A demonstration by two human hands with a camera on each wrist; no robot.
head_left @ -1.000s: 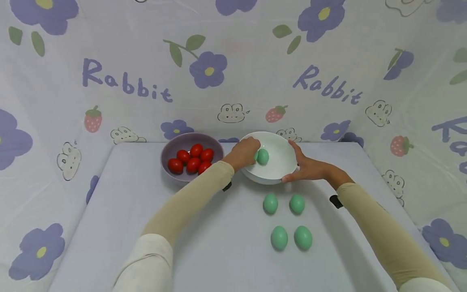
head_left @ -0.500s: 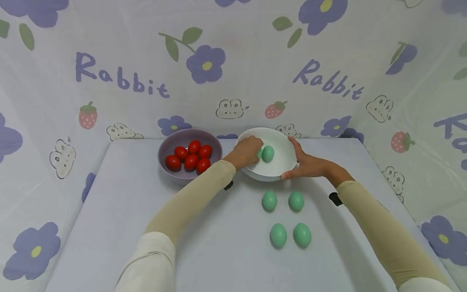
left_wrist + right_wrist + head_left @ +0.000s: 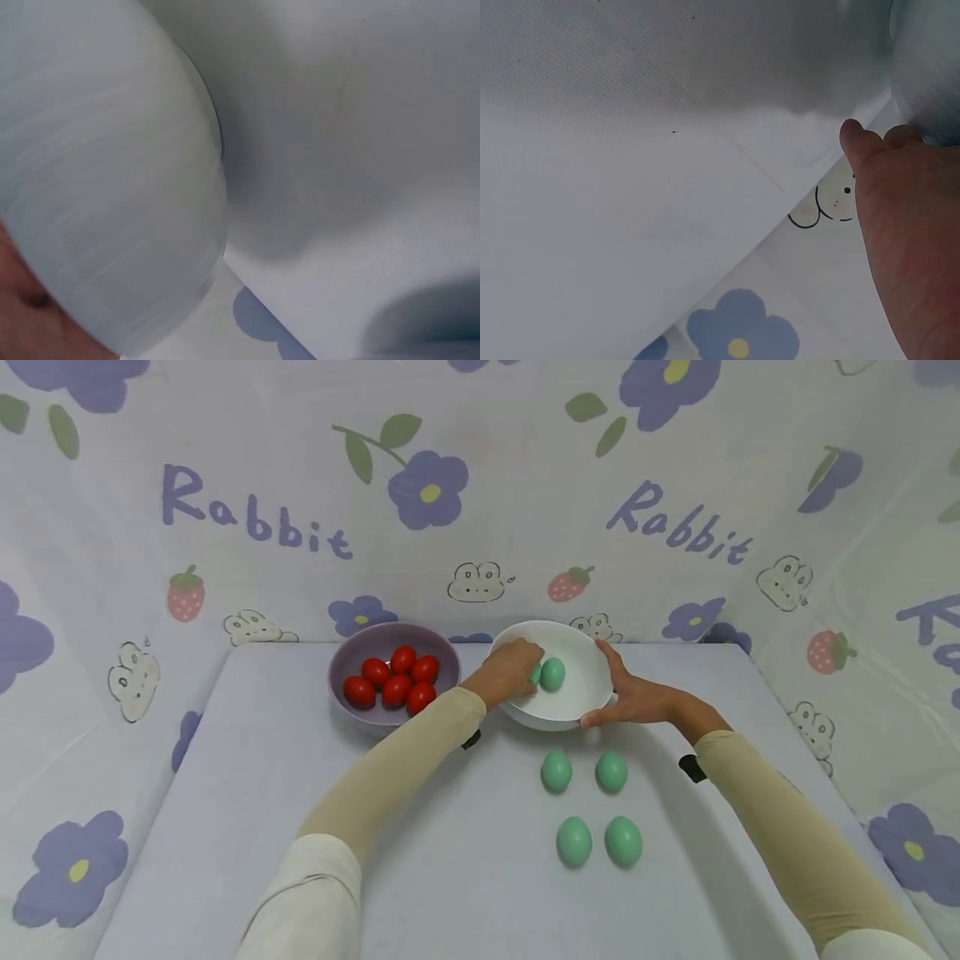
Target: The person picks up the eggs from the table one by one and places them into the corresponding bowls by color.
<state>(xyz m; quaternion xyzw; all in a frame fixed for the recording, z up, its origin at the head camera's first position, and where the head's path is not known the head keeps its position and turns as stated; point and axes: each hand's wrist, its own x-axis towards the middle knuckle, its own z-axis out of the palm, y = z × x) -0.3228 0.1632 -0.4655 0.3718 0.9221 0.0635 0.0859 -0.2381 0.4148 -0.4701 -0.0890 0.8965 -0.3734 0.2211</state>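
Observation:
A white bowl (image 3: 581,693) stands at the back of the table, with one green egg (image 3: 552,674) lying inside it. My left hand (image 3: 508,672) reaches over the bowl's left rim, its fingers curled round another green egg (image 3: 535,674) that is mostly hidden. On the right side, my right hand (image 3: 633,697) grips the bowl, thumb at the near rim and fingers at the far side. The left wrist view is mostly the bowl's outer wall (image 3: 120,165), with a bit of the left hand (image 3: 37,315). In the right wrist view the right hand (image 3: 911,225) touches the bowl (image 3: 934,75).
A purple bowl (image 3: 341,706) with several red eggs (image 3: 396,691) stands left of the white bowl. In front of the white bowl several green eggs (image 3: 574,842) lie in two rows on the white table (image 3: 450,860). A patterned cloth (image 3: 525,510) hangs behind.
My left hand has shifted slightly right inside the white bowl, and the loose green egg there has moved right. The right hand keeps its hold. The head view has tilted a little.

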